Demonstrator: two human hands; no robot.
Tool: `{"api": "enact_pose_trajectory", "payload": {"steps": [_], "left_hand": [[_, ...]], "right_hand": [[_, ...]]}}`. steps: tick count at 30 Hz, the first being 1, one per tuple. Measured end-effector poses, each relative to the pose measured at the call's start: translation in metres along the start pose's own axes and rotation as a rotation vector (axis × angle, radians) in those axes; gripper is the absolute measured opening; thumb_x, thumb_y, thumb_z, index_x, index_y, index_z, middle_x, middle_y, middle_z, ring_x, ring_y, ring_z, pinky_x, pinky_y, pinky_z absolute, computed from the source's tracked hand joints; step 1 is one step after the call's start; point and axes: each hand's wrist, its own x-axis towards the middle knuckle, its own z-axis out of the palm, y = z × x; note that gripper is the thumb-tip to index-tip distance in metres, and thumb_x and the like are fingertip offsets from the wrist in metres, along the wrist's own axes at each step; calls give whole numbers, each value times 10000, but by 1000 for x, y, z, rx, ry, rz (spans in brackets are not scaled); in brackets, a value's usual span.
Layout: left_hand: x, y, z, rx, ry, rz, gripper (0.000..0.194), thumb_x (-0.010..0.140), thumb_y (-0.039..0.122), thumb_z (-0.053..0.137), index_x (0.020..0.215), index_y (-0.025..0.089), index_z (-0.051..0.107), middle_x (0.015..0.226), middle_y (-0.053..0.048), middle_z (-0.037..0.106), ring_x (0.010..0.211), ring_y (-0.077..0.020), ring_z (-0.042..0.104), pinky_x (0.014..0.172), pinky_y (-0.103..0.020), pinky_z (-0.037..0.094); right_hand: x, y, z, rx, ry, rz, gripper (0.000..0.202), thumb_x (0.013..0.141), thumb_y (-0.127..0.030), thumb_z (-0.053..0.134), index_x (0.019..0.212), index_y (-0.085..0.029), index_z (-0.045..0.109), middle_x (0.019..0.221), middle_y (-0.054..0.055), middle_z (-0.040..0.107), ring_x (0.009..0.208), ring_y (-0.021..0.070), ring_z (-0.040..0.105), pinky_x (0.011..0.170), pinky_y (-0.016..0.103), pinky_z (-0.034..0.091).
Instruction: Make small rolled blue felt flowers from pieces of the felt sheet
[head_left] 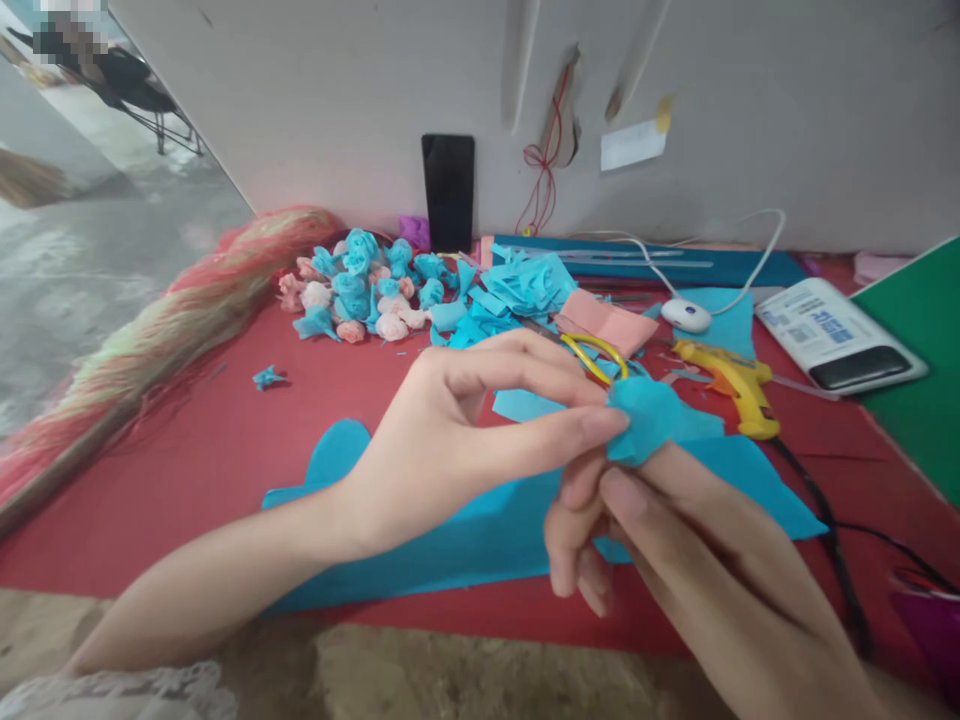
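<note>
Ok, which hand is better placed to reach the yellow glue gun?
Probably the right hand: it is nearer the glue gun than the left hand, though both are on the blue paper.

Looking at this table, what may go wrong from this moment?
The small blue paper in the left hand, with the right hand against it, might crease or tear. The yellow glue gun lies near the pink paper; if hot, it might scorch it. The phone stands upright by the wall, so a bump might topple it.
</note>
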Motion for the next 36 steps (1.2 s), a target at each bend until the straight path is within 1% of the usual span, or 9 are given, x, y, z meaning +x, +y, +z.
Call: {"api": "enact_pose_trajectory", "payload": {"steps": [4, 8, 11, 16, 20, 25, 28, 32, 36], "left_hand": [[1, -1, 0, 42, 9, 28, 90, 725, 174, 677, 655, 230, 666, 755, 54, 648, 840, -118, 628, 828, -231, 492], [2, -1, 1, 89, 45, 58, 93, 702, 178, 698, 639, 226, 650, 739, 62, 642, 793, -98, 621, 827, -219, 484], [1, -1, 1, 94, 52, 53, 116, 706, 164, 689, 615, 220, 644, 716, 54, 643, 791, -110, 624, 798, -231, 497], [-2, -2, 3, 3, 8, 5, 88, 745, 202, 656, 660, 215, 674, 752, 24, 649, 872, -169, 634, 815, -285, 509], [-2, -2, 4, -57, -21, -22, 88, 739, 178, 642, 677, 215, 693, 782, 10, 649, 887, -180, 624, 763, -269, 518], [-1, -1, 3, -60, -53, -24, 123, 740, 150, 623, 703, 226, 713, 781, 5, 650, 889, -171, 613, 670, -223, 511], [-1, -1, 2, -63, -52, -11, 89, 743, 185, 647, 694, 225, 710, 786, 8, 644, 860, -159, 612, 697, -234, 505], [0, 1, 1, -17, -22, -30, 102, 722, 150, 666, 648, 213, 697, 741, 11, 617, 754, -125, 593, 732, -259, 489], [-1, 4, -2, 74, -28, -8, 110, 715, 155, 670, 626, 219, 685, 649, 15, 588, 706, -127, 560, 727, -280, 472]], "right_hand": [[-1, 3, -1, -44, 38, -38, 240, 950, -151, 349, 848, -261, 537, 731, -28, 575, 607, 81, 560, 551, 144, 509], [2, 1, 3, -85, 73, -94, 268, 943, -157, 341, 779, -253, 530, 629, -36, 548, 525, 80, 535, 480, 126, 486], [3, 1, 5, -81, 115, -126, 280, 932, -135, 352, 750, -235, 541, 618, -31, 540, 519, 67, 542, 497, 98, 496], [-2, 2, 3, -90, 83, -64, 256, 953, -142, 360, 775, -225, 524, 752, -30, 566, 634, 49, 575, 617, 104, 516], [-3, 1, 2, -89, 60, -32, 266, 979, -205, 316, 783, -238, 493, 644, -40, 553, 550, 82, 506, 495, 155, 463], [-3, -1, 0, -68, 38, 24, 206, 987, -242, 298, 889, -242, 479, 667, -33, 545, 564, 95, 488, 495, 187, 441], [-3, -2, -1, -88, 28, 25, 214, 986, -220, 295, 871, -233, 475, 661, -35, 545, 557, 89, 477, 495, 177, 443], [-5, -1, -1, -179, 25, -10, 284, 974, -168, 306, 766, -224, 490, 653, -36, 562, 552, 78, 505, 507, 166, 456], [-6, 5, -3, -305, 75, -60, 199, 937, -236, 428, 766, -225, 529, 691, -12, 576, 598, 103, 576, 557, 203, 491]]}}
